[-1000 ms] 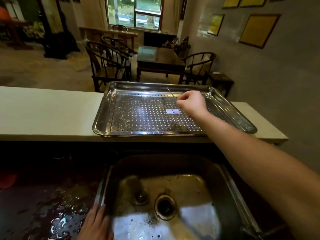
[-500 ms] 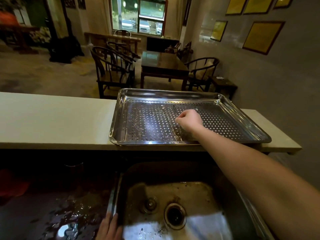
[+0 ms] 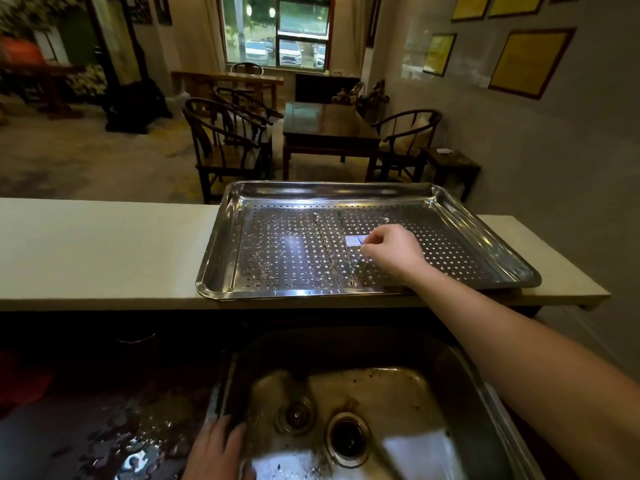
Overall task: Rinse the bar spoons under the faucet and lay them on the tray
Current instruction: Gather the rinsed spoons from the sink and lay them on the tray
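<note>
A perforated steel tray [image 3: 221, 268] sits on the pale counter ledge beyond the sink. Two thin twisted bar spoons lie lengthwise on it: one [image 3: 327, 247] near the middle, another [image 3: 346, 233] just right of it. My right hand [image 3: 393, 252] hovers low over the tray's centre, its fingers curled and pinched on a bar spoon whose forked end [image 3: 354, 281] rests near the tray's front rim. Most of that spoon is hidden by the hand. My left hand [image 3: 214, 452] lies flat on the sink's left rim, holding nothing. No faucet is in view.
The steel sink [image 3: 398, 393] with its drain [image 3: 346, 438] lies directly below me, and a wet dark counter [image 3: 104, 438] is to its left. The pale ledge [image 3: 104, 247] stretches left of the tray. Chairs and a table stand beyond.
My right hand went from the tray's middle toward its front edge, then moved back up to the middle. My left hand stayed on the sink rim. The view shifted slightly.
</note>
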Action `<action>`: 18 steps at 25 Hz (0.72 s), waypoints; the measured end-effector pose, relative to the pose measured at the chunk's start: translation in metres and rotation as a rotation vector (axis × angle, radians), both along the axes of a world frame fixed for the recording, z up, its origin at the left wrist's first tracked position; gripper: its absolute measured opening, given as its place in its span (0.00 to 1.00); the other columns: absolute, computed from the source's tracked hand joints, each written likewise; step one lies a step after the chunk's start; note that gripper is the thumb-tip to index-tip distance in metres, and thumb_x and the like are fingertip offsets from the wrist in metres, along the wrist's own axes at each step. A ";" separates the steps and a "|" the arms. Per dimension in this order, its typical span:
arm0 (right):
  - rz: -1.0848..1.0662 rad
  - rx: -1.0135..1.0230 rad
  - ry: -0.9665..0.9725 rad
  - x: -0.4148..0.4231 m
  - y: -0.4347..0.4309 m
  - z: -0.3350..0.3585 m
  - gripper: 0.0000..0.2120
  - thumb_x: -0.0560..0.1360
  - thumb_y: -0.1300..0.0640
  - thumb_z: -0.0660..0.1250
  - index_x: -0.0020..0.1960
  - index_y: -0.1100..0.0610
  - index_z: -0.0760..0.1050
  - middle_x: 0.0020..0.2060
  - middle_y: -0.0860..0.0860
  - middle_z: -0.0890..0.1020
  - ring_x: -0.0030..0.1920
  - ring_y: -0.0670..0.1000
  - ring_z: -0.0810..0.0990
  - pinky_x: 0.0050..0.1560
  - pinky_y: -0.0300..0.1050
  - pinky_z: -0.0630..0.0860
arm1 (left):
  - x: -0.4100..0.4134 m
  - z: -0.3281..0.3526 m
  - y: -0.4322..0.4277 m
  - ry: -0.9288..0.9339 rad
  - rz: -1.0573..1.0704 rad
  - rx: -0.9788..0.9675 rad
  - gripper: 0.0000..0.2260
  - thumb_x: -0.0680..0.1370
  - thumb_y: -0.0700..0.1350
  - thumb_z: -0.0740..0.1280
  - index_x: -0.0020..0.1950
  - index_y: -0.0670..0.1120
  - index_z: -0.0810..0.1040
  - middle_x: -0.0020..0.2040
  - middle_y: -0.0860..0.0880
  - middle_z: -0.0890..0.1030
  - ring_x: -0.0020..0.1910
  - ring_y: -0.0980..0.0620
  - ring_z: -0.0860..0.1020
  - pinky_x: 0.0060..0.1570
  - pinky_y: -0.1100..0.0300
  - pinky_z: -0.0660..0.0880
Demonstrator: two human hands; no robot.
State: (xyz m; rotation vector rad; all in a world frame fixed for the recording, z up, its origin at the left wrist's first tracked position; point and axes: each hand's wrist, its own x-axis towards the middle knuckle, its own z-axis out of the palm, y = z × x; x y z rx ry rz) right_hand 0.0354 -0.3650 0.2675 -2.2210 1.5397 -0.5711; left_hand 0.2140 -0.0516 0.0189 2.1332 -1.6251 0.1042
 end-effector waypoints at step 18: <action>-0.137 0.083 0.082 -0.022 -0.059 -0.015 0.07 0.73 0.53 0.70 0.43 0.56 0.83 0.37 0.50 0.84 0.38 0.51 0.82 0.44 0.46 0.81 | -0.047 0.221 -0.224 -0.050 0.102 0.244 0.21 0.75 0.59 0.55 0.63 0.50 0.71 0.62 0.46 0.71 0.60 0.46 0.69 0.59 0.46 0.72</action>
